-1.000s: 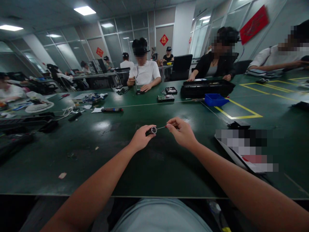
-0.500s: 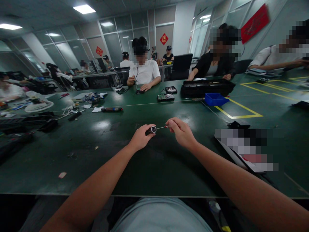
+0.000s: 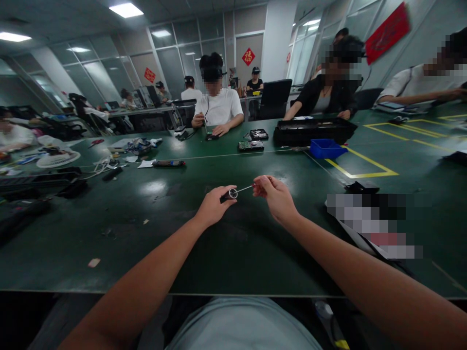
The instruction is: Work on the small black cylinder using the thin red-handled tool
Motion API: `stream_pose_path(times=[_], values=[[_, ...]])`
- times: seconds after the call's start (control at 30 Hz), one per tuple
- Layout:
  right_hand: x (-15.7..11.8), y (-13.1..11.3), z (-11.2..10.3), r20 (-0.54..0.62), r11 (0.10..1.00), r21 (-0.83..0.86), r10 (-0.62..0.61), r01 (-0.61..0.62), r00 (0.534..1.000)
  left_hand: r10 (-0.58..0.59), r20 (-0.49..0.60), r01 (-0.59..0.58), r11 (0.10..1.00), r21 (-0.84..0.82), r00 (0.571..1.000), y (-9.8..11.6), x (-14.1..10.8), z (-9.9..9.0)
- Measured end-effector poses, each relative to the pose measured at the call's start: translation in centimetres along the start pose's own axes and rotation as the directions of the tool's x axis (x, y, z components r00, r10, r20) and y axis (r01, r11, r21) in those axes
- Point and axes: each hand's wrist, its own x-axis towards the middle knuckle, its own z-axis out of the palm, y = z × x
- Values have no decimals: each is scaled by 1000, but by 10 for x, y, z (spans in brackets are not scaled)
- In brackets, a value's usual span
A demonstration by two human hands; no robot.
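Over the middle of the green table (image 3: 219, 257), my left hand (image 3: 212, 206) is closed around a small black cylindrical part (image 3: 229, 195) whose round open end has a pale rim and faces right. A screwdriver (image 3: 245, 188) with a thin metal shaft and a red handle is pinched in my right hand (image 3: 275, 197). Its tip reaches the open end of the cylinder; how deep it goes I cannot tell. My fingers cover most of the handle.
Ahead lie circuit-board drives (image 3: 251, 146), a blue tray (image 3: 327, 148) and a long black housing (image 3: 314, 132). A dark pen-like tool (image 3: 169, 164) rests left of centre. A blurred white packet (image 3: 359, 228) lies right. Co-workers sit across the table, one in a white shirt (image 3: 220, 107).
The screwdriver's handle end has risen slightly, so its shaft slopes more, and the fingers of my right hand have shifted on the handle. My left hand has hardly moved.
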Motion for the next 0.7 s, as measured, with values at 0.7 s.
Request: stream_pose_path(times=[0.7], values=[[2, 0, -3, -13, 996, -94, 6, -7, 1000, -13, 74, 8, 997, 72, 997, 0, 1, -1]])
